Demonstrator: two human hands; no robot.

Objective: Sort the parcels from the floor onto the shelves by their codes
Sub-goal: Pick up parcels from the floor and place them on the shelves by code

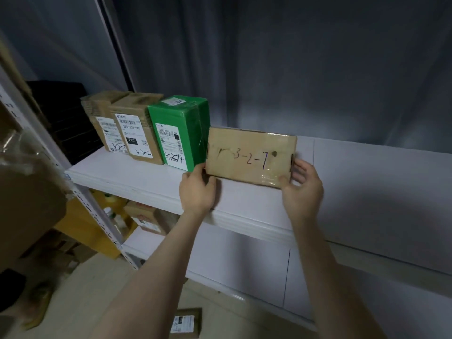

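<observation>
A flat brown cardboard parcel (249, 156) marked "3-2-7" stands on its long edge on the white shelf (146, 182), right beside a green parcel (181, 130) marked "3-2-14". My left hand (198, 189) grips the parcel's lower left corner. My right hand (302, 187) grips its lower right corner, thumb on the front face. Two more brown parcels (137, 133), with codes starting "3-2-", stand in a row left of the green one. Another parcel (186, 322) lies on the floor between my forearms.
The shelf runs on to the right of the held parcel. A lower shelf (156, 238) carries a brown box and a yellow box. A perforated metal upright (97, 216) stands at the left, with large cardboard boxes (27, 192) close by. Grey wall behind.
</observation>
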